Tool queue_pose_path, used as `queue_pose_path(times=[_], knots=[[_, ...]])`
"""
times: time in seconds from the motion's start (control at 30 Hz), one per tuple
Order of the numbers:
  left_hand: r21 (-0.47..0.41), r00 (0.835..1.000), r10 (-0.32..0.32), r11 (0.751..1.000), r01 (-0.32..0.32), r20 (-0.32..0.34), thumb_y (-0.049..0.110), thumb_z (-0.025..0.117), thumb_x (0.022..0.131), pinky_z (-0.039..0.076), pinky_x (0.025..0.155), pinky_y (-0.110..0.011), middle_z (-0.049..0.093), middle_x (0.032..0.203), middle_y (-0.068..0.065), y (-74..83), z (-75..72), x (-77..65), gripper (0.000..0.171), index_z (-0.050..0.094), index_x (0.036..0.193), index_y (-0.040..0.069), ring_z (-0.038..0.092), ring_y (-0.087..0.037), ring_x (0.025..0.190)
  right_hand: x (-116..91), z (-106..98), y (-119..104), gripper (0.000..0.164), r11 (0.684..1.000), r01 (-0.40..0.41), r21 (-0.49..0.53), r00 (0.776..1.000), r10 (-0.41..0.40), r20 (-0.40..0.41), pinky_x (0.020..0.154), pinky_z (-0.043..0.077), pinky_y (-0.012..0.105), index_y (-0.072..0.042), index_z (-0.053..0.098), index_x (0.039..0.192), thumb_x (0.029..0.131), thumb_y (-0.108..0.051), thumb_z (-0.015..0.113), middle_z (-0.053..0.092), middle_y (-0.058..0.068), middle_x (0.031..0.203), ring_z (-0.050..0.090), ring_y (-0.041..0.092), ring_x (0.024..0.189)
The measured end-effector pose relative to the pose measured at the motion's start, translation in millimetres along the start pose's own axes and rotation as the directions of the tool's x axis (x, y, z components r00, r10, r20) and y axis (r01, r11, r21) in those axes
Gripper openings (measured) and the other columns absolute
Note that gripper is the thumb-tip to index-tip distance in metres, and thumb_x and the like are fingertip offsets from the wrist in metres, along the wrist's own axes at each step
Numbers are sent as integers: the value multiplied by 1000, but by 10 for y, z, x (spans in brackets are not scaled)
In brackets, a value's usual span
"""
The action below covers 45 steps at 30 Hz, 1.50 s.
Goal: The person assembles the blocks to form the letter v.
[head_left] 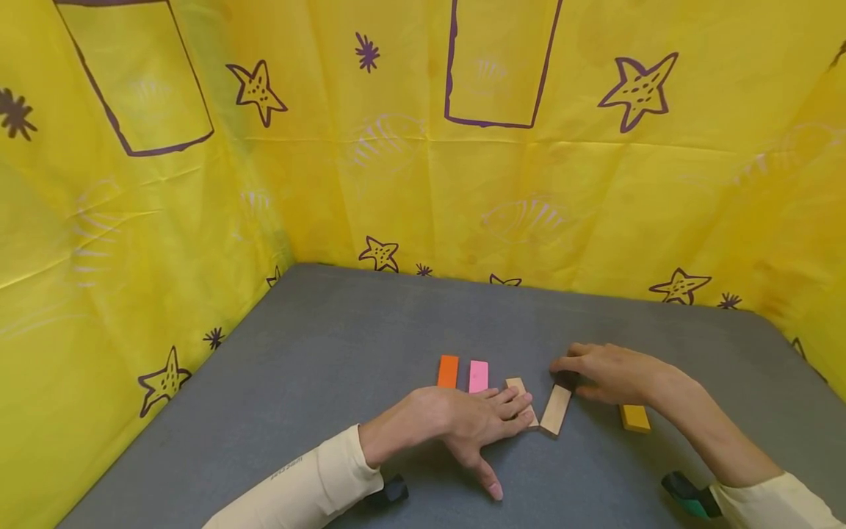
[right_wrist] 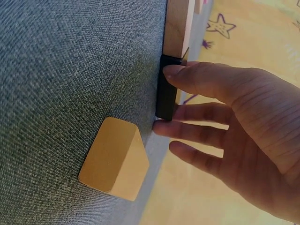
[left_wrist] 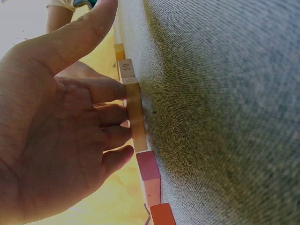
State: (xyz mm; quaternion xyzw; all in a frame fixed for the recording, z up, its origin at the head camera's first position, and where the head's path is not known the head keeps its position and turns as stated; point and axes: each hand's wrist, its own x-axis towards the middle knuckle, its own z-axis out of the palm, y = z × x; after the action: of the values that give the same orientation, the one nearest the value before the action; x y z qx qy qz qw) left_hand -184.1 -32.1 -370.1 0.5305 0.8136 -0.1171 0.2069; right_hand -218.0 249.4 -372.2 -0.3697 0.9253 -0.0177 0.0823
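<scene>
My left hand (head_left: 471, 425) lies over a plain wooden block (head_left: 515, 383), its fingers extended onto it and the thumb spread toward me. A second wooden block (head_left: 556, 411) slants beside it, their near ends meeting in a V. Small dark marks show on a wooden end face (left_wrist: 126, 68) in the left wrist view. At the far end of the second block, my right hand (head_left: 615, 373) pinches a black block (right_wrist: 167, 96) between thumb and fingers. In the right wrist view the black block stands end to end against the wooden one.
Left of the wooden blocks lie a pink block (head_left: 479, 375) and an orange block (head_left: 448, 371). A yellow block (head_left: 635, 418) sits under my right wrist. All rest on a grey table (head_left: 357, 330), bordered by a yellow printed curtain (head_left: 423, 184) at the back and sides.
</scene>
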Motion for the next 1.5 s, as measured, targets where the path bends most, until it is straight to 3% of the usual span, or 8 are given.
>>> queue_pose_path(times=[0.33,1.2,1.5], knots=[[-22,1000,3,1000,-2,12,72,66,90,8,135,-31,-4,179,0,-17,-12,-10,111,9,170,21,-4,-17,167,17,-24,11,47,998,-23,53,999,21,44,91,60,50,-17,66,136,91,-18,81,65,5,120,68,26,106],[6,1000,3,1000,-3,-3,72,66,89,10,135,-31,-2,179,-1,-1,-11,5,111,11,170,19,-2,-18,167,-55,-34,46,51,995,-52,86,998,49,43,92,59,51,-15,64,139,91,-16,81,65,10,126,68,28,108],[-4,1000,0,1000,0,0,72,66,89,9,135,-31,-2,179,-1,-3,-6,-4,111,11,170,19,-2,-18,167,-155,-45,70,52,997,-57,59,998,57,0,90,59,52,-17,63,140,91,-18,80,66,8,125,69,27,105]])
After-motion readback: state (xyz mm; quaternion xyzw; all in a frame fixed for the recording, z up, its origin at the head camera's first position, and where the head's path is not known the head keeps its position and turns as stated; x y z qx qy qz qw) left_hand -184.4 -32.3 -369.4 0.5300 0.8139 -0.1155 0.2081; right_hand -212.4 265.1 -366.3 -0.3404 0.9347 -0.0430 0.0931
